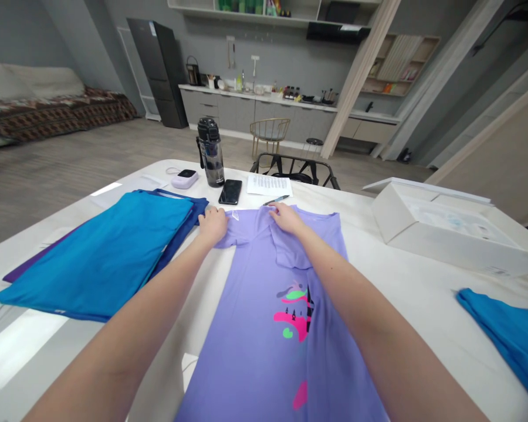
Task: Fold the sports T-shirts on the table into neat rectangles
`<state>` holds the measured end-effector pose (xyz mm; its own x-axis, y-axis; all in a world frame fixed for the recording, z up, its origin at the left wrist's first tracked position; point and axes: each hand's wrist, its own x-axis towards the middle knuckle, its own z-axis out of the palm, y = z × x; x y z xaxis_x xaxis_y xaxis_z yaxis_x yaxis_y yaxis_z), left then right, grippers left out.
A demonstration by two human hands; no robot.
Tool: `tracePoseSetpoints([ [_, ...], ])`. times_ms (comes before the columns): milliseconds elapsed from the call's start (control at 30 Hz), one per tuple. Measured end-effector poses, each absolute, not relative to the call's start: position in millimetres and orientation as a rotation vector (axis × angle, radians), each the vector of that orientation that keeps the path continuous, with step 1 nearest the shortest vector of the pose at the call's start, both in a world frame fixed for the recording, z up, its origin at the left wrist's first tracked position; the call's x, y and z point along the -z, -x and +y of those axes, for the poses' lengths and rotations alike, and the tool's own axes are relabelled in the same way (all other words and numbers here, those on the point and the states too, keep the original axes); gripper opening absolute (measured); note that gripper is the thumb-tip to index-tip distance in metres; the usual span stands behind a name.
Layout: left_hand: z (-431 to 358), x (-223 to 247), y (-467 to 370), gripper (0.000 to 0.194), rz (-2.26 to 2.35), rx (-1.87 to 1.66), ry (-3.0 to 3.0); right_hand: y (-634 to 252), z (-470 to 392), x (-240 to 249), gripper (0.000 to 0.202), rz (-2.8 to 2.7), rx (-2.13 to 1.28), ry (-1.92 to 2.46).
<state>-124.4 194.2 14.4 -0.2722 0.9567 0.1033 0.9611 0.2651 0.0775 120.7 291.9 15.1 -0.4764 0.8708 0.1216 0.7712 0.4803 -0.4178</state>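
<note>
A lavender shirt [255, 328] with a pink, green and black print lies lengthwise on the white table [361, 281], its neck end away from me. One sleeve is folded inward over its upper part. At the sleeve on the left, my left hand [213, 226] has its fingers closed on the fabric edge. My right hand [287, 218] pinches the cloth near the collar, just below a pen [276, 200]. Left of the shirt, blue garments [110, 252] lie flat in a stack, with a purple one partly showing beneath.
Beyond the shirt are a black phone [230, 192], a printed paper [269, 186], a dark bottle [211, 153] and a small lilac device [185, 179]. An open white box [444, 246] stands at the right, with another blue garment [510, 334] nearer me.
</note>
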Motion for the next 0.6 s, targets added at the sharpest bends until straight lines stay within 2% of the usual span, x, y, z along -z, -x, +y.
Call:
tracePoseSetpoints([
  [200, 189.2, -26.7, 134.9, 0.026, -2.566, 0.355, 1.864, -99.1, 304.0, -14.7, 0.042, -2.566, -0.283, 1.561],
  [367, 181.4, -39.0, 140.2, 0.022, -2.566, 0.866, 1.862, -92.5, 318.1, -17.8, 0.04, -2.612, -0.328, 1.407],
  [433, 178.7, -46.1, 138.9, 0.018, -2.581, 1.023, 1.838, -87.8, 320.8, -17.7, 0.032, -2.579, -0.384, 1.353],
  [533, 175.0, -60.1, 132.1, 0.024, -2.526, 1.236, 1.844, -85.7, 320.8, -18.4, 0.019, -2.513, -0.402, 1.334],
  [600, 172.8, -72.2, 123.4, 0.027, -2.484, 1.488, 1.856, -91.0, 319.7, -22.0, 0.018, -2.467, -0.41, 1.325],
])
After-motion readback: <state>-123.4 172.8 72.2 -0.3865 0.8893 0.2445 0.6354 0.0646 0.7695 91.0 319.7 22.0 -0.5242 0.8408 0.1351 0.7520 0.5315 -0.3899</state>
